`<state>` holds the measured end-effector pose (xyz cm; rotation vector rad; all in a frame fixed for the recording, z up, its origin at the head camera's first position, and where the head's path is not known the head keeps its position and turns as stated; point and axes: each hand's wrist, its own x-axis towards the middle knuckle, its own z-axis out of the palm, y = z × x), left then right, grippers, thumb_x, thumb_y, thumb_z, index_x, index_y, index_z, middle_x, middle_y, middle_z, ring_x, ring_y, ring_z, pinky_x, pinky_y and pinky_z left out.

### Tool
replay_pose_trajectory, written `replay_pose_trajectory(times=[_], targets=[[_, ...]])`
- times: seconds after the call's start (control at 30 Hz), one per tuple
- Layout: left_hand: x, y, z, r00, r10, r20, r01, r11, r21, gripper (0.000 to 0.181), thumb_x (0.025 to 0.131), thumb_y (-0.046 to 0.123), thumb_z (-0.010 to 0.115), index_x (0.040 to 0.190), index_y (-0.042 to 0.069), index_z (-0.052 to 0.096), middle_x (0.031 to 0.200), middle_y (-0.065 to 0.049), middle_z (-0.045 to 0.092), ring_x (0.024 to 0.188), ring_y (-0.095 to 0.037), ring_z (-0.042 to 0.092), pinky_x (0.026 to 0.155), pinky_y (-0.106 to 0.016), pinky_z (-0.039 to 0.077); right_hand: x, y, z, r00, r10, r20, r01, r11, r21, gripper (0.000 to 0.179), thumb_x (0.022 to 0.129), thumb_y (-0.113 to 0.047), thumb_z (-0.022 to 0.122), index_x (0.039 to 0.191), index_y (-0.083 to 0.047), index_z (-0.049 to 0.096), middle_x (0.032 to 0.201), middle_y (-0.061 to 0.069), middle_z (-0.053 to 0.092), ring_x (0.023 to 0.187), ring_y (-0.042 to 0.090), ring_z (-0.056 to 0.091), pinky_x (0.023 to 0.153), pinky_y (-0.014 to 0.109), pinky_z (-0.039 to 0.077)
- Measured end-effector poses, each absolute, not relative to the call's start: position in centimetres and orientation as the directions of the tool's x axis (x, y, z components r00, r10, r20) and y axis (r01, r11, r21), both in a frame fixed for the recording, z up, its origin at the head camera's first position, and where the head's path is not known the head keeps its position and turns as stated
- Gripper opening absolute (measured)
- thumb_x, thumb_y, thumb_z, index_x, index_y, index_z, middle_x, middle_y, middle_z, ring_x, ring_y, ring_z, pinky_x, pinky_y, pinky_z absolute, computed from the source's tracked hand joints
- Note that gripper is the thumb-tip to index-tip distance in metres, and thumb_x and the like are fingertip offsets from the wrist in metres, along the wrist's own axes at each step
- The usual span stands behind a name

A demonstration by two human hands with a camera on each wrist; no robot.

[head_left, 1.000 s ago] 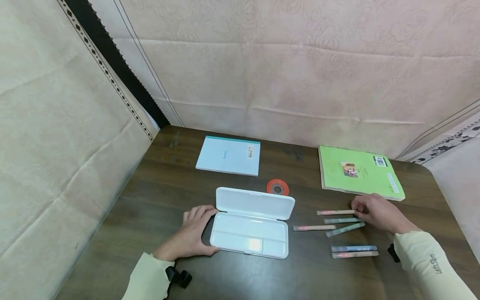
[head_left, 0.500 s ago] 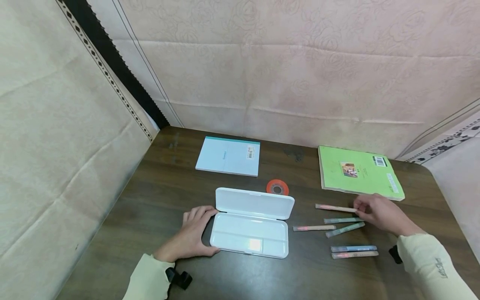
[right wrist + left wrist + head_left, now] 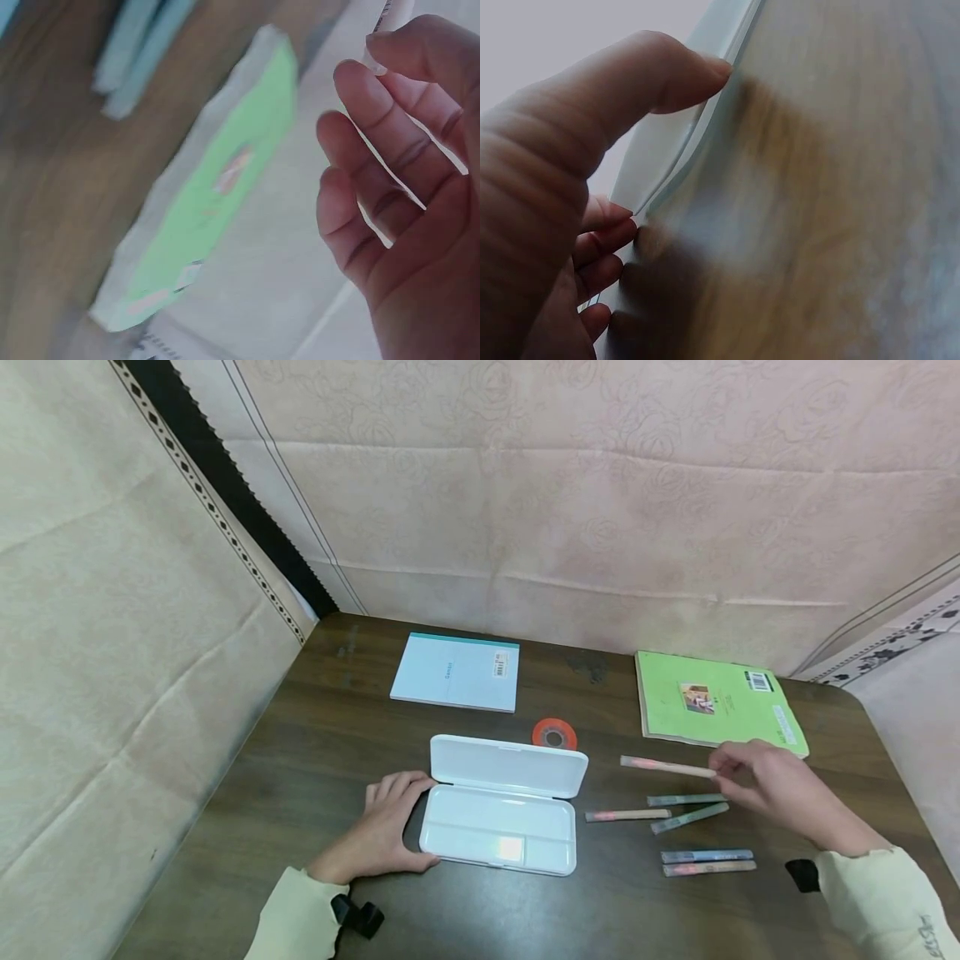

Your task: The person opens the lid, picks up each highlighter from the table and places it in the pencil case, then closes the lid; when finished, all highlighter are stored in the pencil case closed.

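Note:
My left hand (image 3: 384,831) holds the left end of an open white pencil case (image 3: 472,837), thumb at the front corner and fingers by the hinge side. In the left wrist view the thumb (image 3: 671,79) presses on the case's edge (image 3: 667,154). My right hand (image 3: 776,787) pinches one end of a pink-and-cream marker (image 3: 663,767) between thumb and fingertips, its other end pointing left. In the right wrist view only the marker's pale tip (image 3: 390,19) shows. Below it lie two green markers (image 3: 688,818) and another pink marker (image 3: 628,816).
A blue marker (image 3: 707,857) and a pale pink marker (image 3: 709,868) lie side by side nearer the front. An orange tape roll (image 3: 554,733) sits behind the case lid. At the back are a light blue notebook (image 3: 456,672) and a green book (image 3: 716,702).
My right hand has raised the pink marker from beside the green ones and tilted it, its free end shifting up and left. The left hand and case stay put.

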<state>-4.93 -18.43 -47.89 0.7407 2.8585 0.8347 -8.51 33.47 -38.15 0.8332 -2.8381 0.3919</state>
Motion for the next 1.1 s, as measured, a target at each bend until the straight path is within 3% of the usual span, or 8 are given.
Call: replay_pose_trajectory(times=[0.2, 0.33, 0.47, 0.83, 1.1], targets=[[-4.9, -18.4, -47.9, -0.882, 0.467, 0.062, 0.428, 0.739, 0.519, 0.088, 0.066, 0.053, 0.081, 0.139, 0.016, 0.049, 0.139, -0.006, 0.046, 0.123, -0.028, 0.039, 0.089, -0.044, 0.026, -7.3, 30.1, -36.2, -0.784, -0.552, 0.284, -0.618, 0.743, -0.259, 0.035, 0.070, -0.002, 0.079, 0.088, -0.028, 0.065, 0.081, -0.024, 0.061, 0.074, -0.008, 0.056, 0.065, 0.012, 0.043], [-4.9, -18.4, -47.8, -0.883, 0.466, 0.050, 0.421, 0.742, 0.521, 0.089, 0.066, 0.052, 0.082, 0.140, 0.016, 0.048, 0.139, -0.007, 0.045, 0.123, -0.028, 0.038, 0.089, -0.044, 0.026, -6.8, 27.7, -35.7, -0.778, -0.574, 0.257, -0.627, 0.740, -0.245, 0.032, 0.073, -0.005, 0.077, 0.086, -0.030, 0.063, 0.080, -0.026, 0.058, 0.074, -0.008, 0.056, 0.065, 0.016, 0.047], [-4.8, -18.4, -47.7, -0.885, 0.464, 0.040, 0.415, 0.746, 0.520, 0.089, 0.066, 0.052, 0.082, 0.140, 0.016, 0.048, 0.140, -0.007, 0.045, 0.124, -0.028, 0.038, 0.089, -0.045, 0.026, -6.6, 25.4, -36.2, -0.795, -0.566, 0.216, -0.606, 0.759, -0.240, 0.026, 0.075, -0.009, 0.075, 0.082, -0.030, 0.061, 0.076, -0.026, 0.058, 0.070, -0.007, 0.056, 0.061, 0.022, 0.048], [-4.9, -18.2, -47.6, -0.883, 0.469, 0.034, 0.416, 0.744, 0.523, 0.087, 0.068, 0.052, 0.081, 0.140, 0.016, 0.048, 0.139, -0.007, 0.045, 0.124, -0.029, 0.037, 0.091, -0.046, 0.026, -6.0, 19.1, -39.8, -0.874, -0.485, -0.004, -0.452, 0.818, -0.354, 0.015, 0.082, -0.017, 0.073, 0.080, -0.026, 0.061, 0.066, -0.018, 0.048, 0.055, -0.001, 0.041, 0.050, 0.019, 0.036], [-4.9, -18.3, -47.7, -0.882, 0.470, 0.038, 0.423, 0.751, 0.507, 0.086, 0.068, 0.053, 0.080, 0.139, 0.017, 0.048, 0.139, -0.006, 0.045, 0.124, -0.028, 0.038, 0.091, -0.046, 0.026, -6.0, 16.5, -41.8, -0.900, -0.434, -0.031, -0.395, 0.845, -0.360, 0.013, 0.082, -0.017, 0.073, 0.080, -0.023, 0.061, 0.063, -0.014, 0.047, 0.054, 0.003, 0.041, 0.050, 0.020, 0.034]])
